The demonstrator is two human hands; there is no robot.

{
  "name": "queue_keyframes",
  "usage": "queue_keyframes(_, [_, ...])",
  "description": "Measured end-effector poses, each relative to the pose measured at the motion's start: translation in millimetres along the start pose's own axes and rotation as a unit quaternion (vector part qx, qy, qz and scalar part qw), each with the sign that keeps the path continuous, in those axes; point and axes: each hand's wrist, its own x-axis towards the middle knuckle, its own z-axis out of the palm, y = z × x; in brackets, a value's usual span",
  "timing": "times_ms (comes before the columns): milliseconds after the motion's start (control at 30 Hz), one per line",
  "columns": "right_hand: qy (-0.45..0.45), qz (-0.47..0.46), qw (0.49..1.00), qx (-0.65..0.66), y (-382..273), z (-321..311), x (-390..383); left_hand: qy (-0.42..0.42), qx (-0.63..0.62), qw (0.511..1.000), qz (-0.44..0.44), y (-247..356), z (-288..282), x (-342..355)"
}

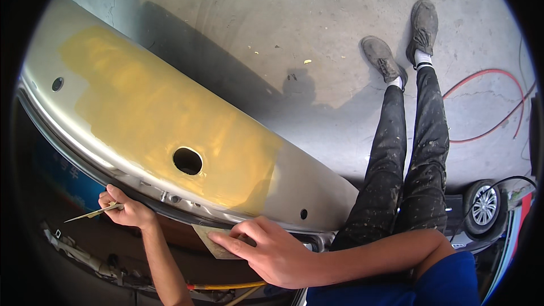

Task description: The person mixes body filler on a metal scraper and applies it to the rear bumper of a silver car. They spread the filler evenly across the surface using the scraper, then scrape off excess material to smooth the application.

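A long silver car body panel (pixel 309 184) runs diagonally across the view, with a wide smooth patch of yellow filler (pixel 136 113) on it. An oval dark hole (pixel 187 161) pierces the filler. My left hand (pixel 133 208) is at the panel's near edge, closed on a thin flat putty board (pixel 89 214) seen almost edge-on. Farther right, my right hand (pixel 275 252) pinches a flat greyish putty scraper (pixel 211 242) beside the same edge. The fingers lie partly over the scraper, so its grip end is hidden.
Beyond the panel is a concrete floor (pixel 238 17). My legs and dusty shoes (pixel 424 25) are at the right. A red hose (pixel 487 71) curls on the floor near a car wheel (pixel 484 207). A yellow tube (pixel 232 287) lies below my hands.
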Motion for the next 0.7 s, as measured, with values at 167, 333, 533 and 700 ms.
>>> queue_keyframes(167, [0.05, 0.144, 0.981, 0.12, 89.8, -71.6, 45.0, 0.004, 0.017, 1.0, -0.006, -3.3, -5.2, -2.6])
queue_keyframes(333, [-0.044, 0.203, 0.968, 0.14, 169.2, -79.7, 73.1, 0.0, 0.013, 1.0, -0.003, -3.3, -4.4, 0.5])
queue_keyframes(533, [-0.084, 0.216, 0.957, 0.176, 164.5, -65.8, 77.0, 0.001, 0.006, 1.0, -0.005, -3.1, -2.8, 0.3])
queue_keyframes(700, [-0.053, 0.122, 0.986, 0.104, 111.3, -50.1, 49.5, 0.01, -0.003, 1.0, -0.024, 1.0, -2.2, -1.7])
